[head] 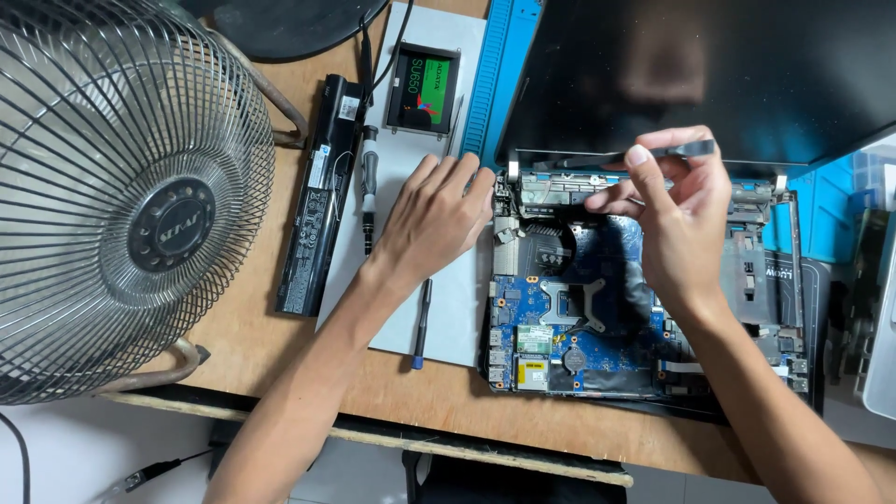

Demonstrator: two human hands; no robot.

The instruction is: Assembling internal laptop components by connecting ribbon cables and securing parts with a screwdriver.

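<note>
An opened laptop (747, 280) lies on the wooden table with its blue motherboard (551, 317) exposed and its dark screen (709, 65) tilted back. My right hand (677, 210) hovers over the board's upper part, near the hinge, fingers pinched on a thin dark tool (686, 149). My left hand (434, 215) rests flat on a grey mat (457, 317), fingertips against the laptop's upper left corner, holding nothing.
A metal-caged fan (121, 187) fills the left side. A long black laptop battery (317, 196), a screwdriver (370, 187) and a blue-tipped pen tool (422, 322) lie on or beside the mat. A boxed solid-state drive (425, 89) sits at the mat's top. Blue bins (835, 210) stand right.
</note>
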